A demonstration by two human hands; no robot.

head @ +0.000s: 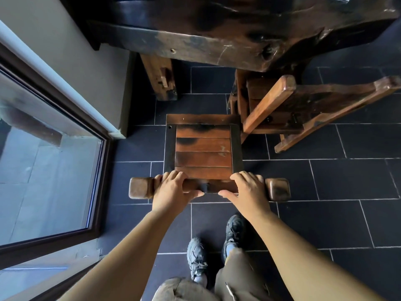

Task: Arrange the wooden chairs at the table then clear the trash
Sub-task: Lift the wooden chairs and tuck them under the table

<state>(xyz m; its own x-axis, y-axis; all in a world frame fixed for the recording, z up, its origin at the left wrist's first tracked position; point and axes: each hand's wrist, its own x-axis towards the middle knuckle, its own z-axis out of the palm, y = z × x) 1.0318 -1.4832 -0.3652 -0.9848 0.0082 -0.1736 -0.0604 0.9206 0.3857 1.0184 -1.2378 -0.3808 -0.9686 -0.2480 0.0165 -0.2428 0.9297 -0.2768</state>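
A wooden chair (202, 148) with a slatted seat stands on the dark tiled floor just in front of me, facing the heavy dark wooden table (227, 33). Its thick top rail runs left to right at my hands. My left hand (173, 189) grips the rail left of centre, fingers curled over it. My right hand (247, 189) grips the rail right of centre the same way. The seat's front edge lies short of the table's edge. A second wooden chair (282, 109) stands tucked at the table to the right, its back angled toward me.
A table leg (160, 79) stands left of the chair's front. A glass door with a dark frame (102, 170) and a wall corner close off the left side. My shoes (217, 250) are on the tiles behind the chair. Bare floor stretches to the right.
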